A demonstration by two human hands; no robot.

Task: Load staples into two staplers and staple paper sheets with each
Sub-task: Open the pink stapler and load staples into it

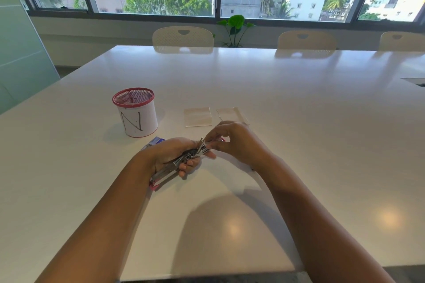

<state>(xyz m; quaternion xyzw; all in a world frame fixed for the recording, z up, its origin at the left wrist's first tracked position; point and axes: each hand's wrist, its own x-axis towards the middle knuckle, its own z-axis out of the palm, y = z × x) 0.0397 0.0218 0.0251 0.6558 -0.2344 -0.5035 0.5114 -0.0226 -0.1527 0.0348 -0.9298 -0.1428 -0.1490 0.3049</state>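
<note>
White table (pixel 264 99): we work near its front edge, both forearms over it. Pen cup (pixel 135 112), red mesh rim, marked "N", stands to the left. Two small paper stacks (pixel 197 116) lie side by side just beyond our hands, untouched. A blue box (pixel 154 141), probably staples, peeks out behind the left wrist.

Left hand (pixel 171 156): fingers curled round the stapler (pixel 181 161), held above the table, metal channel exposed and angled up to the right. Right hand (pixel 236 142): fingertips pinched at the channel's front end; whether they grip a staple strip, we cannot tell.

Judgement: loading the first stapler. We should keep the left grip steady, line the strip up with the channel, seat it flat, then close gently so nothing jams.
</note>
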